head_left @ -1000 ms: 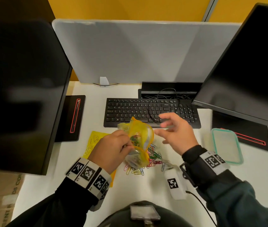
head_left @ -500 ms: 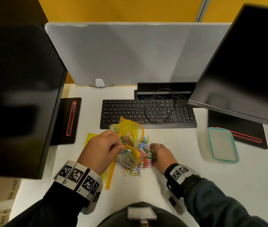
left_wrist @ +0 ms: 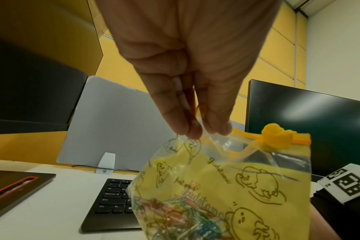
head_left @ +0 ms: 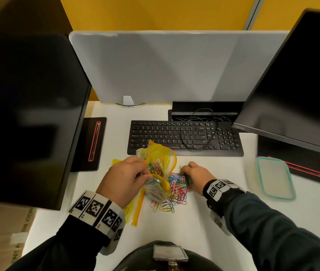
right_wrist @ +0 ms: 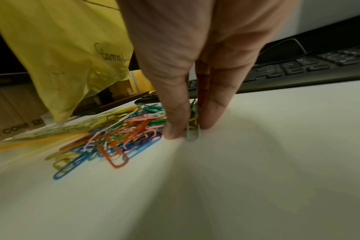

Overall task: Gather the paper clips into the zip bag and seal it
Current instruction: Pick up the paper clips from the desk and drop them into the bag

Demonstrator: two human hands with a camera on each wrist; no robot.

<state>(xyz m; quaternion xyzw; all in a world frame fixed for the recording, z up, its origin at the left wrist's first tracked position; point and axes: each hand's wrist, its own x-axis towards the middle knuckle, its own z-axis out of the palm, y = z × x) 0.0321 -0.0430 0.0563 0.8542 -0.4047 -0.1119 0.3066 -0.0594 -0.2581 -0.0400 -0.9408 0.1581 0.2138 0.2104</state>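
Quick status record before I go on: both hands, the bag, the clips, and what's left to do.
left hand: pinches the zip bag at its rim, held up off the desk
right hand: down at the pile, fingers pinching a few paper clips
bag: mouth open, some clips already inside
loose pile: on the desk under and beside the bag
remaining: more clips to load, bag unsealed

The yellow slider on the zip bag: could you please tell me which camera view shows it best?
The left wrist view: the slider sits sharp and unobstructed on the zip bag track, at the end away from the left hand grip. In the head view it cannot be picked out. The right wrist view shows only the bag's lower part.
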